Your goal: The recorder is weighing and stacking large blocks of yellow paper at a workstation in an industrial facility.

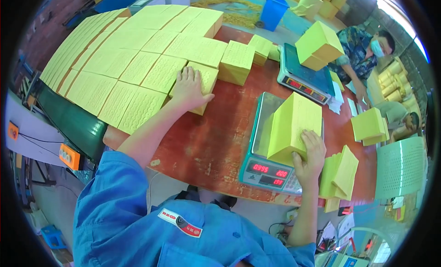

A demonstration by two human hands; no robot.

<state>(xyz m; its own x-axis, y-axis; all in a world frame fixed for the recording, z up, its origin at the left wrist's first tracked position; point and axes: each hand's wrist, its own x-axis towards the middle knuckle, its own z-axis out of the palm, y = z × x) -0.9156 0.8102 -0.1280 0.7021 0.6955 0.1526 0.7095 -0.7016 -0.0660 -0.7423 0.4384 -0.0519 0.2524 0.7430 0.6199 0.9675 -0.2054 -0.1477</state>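
My left hand (188, 88) lies spread on a short stack of yellow paper (207, 73), at the right edge of a large group of such stacks (133, 69). Its fingers are apart and its thumb points right. My right hand (311, 154) grips the near right corner of a taller stack of yellow paper (291, 124), thumb on the near face and fingers over the top. That stack stands on a teal digital scale (262, 143) with a lit red display. The stack's right side is partly hidden.
A second scale (305, 78) bears another yellow stack (319, 42). A masked person (367, 51) is beyond it; another person (404, 122) is at far right. Leaning yellow stacks (339, 173) are right of my scale. The red tabletop (206, 143) ends before me; a dark green belt (69, 122) lies left.
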